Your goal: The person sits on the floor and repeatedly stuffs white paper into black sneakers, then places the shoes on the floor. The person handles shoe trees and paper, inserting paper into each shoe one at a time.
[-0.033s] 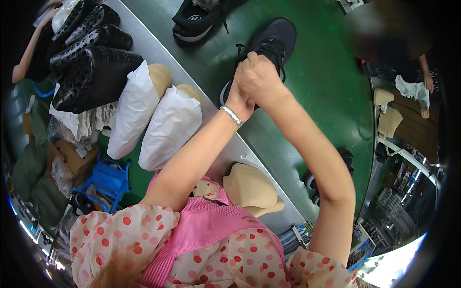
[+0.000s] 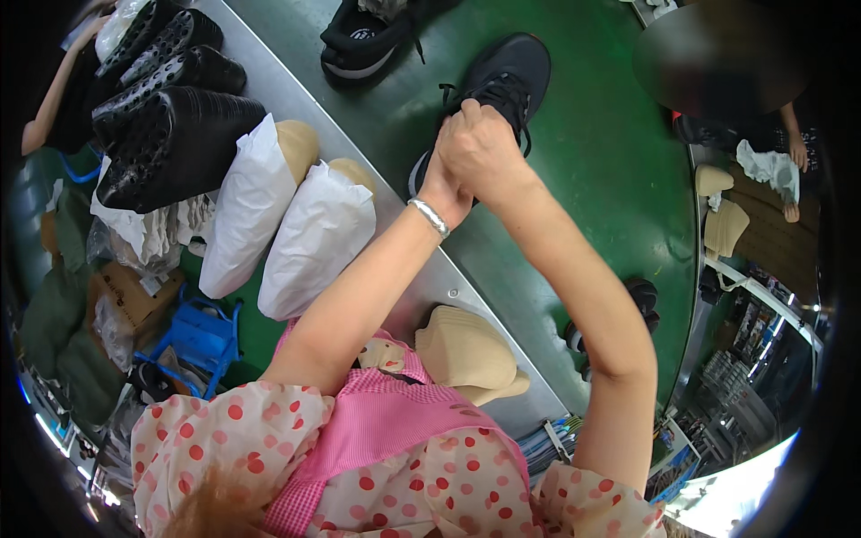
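A black lace-up sneaker (image 2: 518,73) lies on the green work surface, its toe pointing away and to the right. Over its ankle opening, my right hand (image 2: 477,148) is closed, knuckles up, with the fingertips hidden against the shoe. My left hand (image 2: 445,184), with a silver bracelet at the wrist, sits partly beneath it and is curled on the heel side of the sneaker. Loose laces stick out around the hands. Farther left stands another black sneaker (image 2: 363,49) with crumpled paper stuffed inside.
Left of the metal rail (image 2: 296,99) are paper-wrapped beige inserts (image 2: 309,238) and stacked black perforated forms (image 2: 179,148). Beige inserts (image 2: 466,345) lie near my apron. Dark shoes (image 2: 641,296) sit beyond my right forearm. A blue stool (image 2: 202,336) stands lower left. Other people's arms (image 2: 798,143) show at both sides.
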Available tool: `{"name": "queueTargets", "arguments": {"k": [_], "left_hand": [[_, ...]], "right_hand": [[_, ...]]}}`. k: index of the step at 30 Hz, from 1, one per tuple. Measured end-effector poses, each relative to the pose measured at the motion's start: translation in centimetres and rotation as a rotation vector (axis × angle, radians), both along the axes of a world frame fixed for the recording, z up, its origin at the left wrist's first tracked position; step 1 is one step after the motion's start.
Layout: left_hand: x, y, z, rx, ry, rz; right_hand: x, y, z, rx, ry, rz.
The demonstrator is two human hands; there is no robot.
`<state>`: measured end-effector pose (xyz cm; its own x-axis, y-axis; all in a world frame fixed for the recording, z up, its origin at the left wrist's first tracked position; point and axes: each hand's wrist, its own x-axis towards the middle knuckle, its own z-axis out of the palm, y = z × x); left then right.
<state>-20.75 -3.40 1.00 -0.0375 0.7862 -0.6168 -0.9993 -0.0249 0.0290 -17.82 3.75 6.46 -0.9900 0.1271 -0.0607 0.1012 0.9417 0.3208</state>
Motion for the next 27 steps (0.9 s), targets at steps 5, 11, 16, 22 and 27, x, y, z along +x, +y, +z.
{"name": "queueTargets", "arguments": {"k": [5,11,16,22,27], "left_hand": [[-0.8,1.3,0.5,0.075,0.021,-0.08],[-2.5,0.2,2.6,-0.126,0.302,-0.226],[-5.5,-2.8,4.7,-0.056,1.435,-0.393],[-6.0,1.6,3.3,-0.382,2.208,-0.664],[-6.4,1.9,2.6,-0.476,2.166,-0.776]], "right_hand": [[1.6,0.3,2.1,-0.191,0.213,-0.135],[5.9,-2.4,4.7,-0.853,0.873,-0.798],[7.8,-2.9,-1.1,-0.939,0.606,-1.177],[2.3,-1.1,-2.4,-0.931,0.504,-1.374],[1.7,-1.2,-3.6,-0.843,0.568,-1.424]]}}
